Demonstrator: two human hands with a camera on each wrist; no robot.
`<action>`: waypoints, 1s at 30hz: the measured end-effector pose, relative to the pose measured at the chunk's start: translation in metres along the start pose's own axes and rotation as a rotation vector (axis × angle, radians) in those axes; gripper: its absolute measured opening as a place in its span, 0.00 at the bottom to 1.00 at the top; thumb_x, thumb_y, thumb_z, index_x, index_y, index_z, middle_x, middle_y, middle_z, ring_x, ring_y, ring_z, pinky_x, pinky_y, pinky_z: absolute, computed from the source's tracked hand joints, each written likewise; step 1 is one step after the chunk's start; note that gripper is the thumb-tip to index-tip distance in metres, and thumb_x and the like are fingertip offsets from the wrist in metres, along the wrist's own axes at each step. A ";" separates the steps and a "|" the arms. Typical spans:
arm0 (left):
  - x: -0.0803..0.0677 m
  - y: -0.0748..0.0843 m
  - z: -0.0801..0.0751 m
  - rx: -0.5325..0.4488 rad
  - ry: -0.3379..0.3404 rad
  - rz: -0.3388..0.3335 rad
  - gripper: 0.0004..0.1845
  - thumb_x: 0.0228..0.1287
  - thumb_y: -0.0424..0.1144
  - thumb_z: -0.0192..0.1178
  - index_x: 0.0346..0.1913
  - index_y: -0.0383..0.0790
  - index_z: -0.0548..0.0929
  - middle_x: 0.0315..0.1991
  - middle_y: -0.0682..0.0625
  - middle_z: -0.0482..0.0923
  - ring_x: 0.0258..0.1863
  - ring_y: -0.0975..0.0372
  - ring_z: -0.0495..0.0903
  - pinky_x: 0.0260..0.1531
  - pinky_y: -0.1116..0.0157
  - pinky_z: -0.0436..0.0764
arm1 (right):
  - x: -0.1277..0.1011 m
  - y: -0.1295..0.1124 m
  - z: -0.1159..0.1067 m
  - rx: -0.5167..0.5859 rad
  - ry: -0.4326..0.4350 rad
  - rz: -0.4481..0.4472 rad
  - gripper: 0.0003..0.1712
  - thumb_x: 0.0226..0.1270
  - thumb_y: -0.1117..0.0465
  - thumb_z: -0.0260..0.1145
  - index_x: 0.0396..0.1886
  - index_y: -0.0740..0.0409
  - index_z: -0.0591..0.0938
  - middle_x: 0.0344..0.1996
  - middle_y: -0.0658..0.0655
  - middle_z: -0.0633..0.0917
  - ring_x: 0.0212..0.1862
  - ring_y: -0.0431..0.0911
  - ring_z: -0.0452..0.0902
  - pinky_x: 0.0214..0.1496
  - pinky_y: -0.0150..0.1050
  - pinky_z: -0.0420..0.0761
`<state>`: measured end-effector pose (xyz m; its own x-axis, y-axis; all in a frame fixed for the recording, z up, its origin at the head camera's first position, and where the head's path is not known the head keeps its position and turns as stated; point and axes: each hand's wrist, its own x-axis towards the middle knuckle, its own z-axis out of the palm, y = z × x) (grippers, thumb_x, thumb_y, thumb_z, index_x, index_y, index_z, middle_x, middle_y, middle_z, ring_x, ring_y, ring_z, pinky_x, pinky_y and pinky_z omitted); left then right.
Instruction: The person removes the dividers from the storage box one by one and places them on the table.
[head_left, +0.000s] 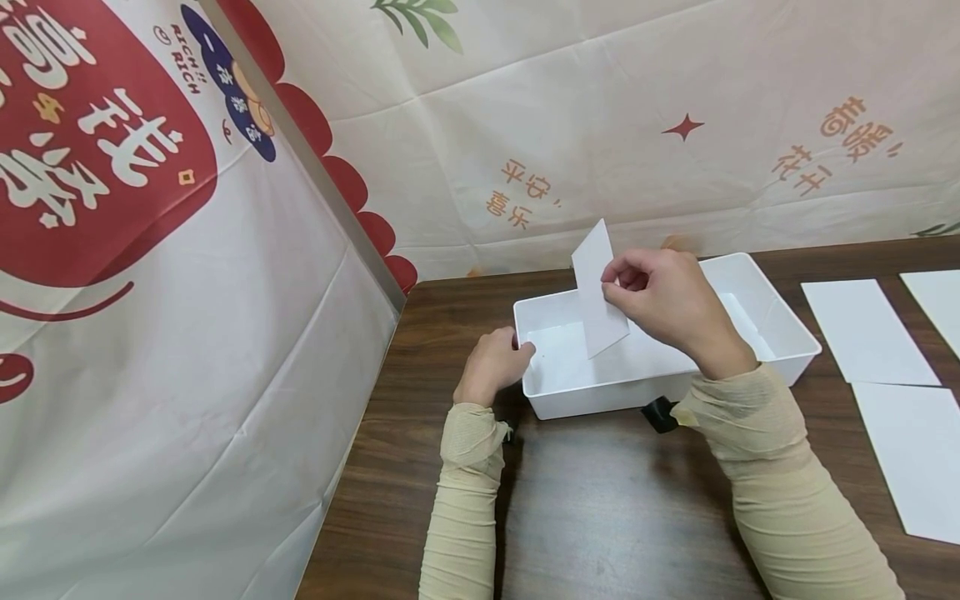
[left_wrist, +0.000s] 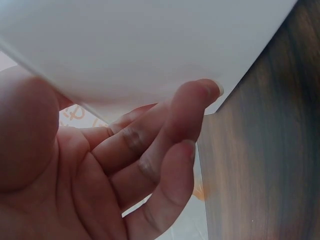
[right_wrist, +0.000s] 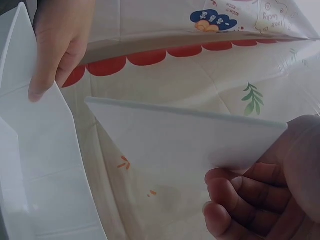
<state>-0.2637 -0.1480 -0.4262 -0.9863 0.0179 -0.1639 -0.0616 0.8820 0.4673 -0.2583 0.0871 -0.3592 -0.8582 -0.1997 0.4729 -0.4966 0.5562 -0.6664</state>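
A white plastic tray (head_left: 592,400) stands on the dark wooden table (head_left: 600,517). My left hand (head_left: 517,350) grips the tray's near left corner, thumb on the rim. In the left wrist view, the fingers (left_wrist: 150,150) curl against the tray's white wall (left_wrist: 150,40). My right hand (head_left: 618,279) pinches a white folded card (head_left: 596,292) and holds it tilted over the tray's middle. The right wrist view shows the card (right_wrist: 175,140) edge-on beside my right hand (right_wrist: 250,200), with the left hand (right_wrist: 55,50) on the tray rim (right_wrist: 30,150) behind it.
Three white sheets (head_left: 866,333) (head_left: 918,454) (head_left: 937,300) lie flat on the table at the right. A printed cloth backdrop (head_left: 600,125) hangs close behind the tray and along the left side (head_left: 150,333). Bare tabletop lies in front of the tray.
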 end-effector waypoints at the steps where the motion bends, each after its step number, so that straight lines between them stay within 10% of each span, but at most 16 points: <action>1: 0.000 0.000 0.000 0.000 0.000 -0.001 0.14 0.70 0.45 0.50 0.37 0.39 0.80 0.29 0.49 0.77 0.28 0.59 0.74 0.26 0.65 0.71 | 0.000 0.000 0.000 0.000 0.000 0.001 0.05 0.58 0.68 0.64 0.28 0.58 0.85 0.23 0.54 0.82 0.29 0.45 0.74 0.33 0.29 0.68; 30: 0.001 0.000 0.000 0.002 -0.002 -0.008 0.14 0.70 0.46 0.50 0.38 0.40 0.80 0.29 0.49 0.77 0.28 0.59 0.75 0.26 0.65 0.71 | -0.003 -0.003 -0.006 0.002 -0.022 0.010 0.05 0.60 0.67 0.64 0.30 0.56 0.86 0.24 0.53 0.83 0.31 0.45 0.74 0.35 0.28 0.68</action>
<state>-0.2650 -0.1482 -0.4270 -0.9855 0.0114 -0.1694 -0.0695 0.8830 0.4642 -0.2536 0.0911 -0.3548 -0.8656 -0.2115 0.4538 -0.4883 0.5569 -0.6719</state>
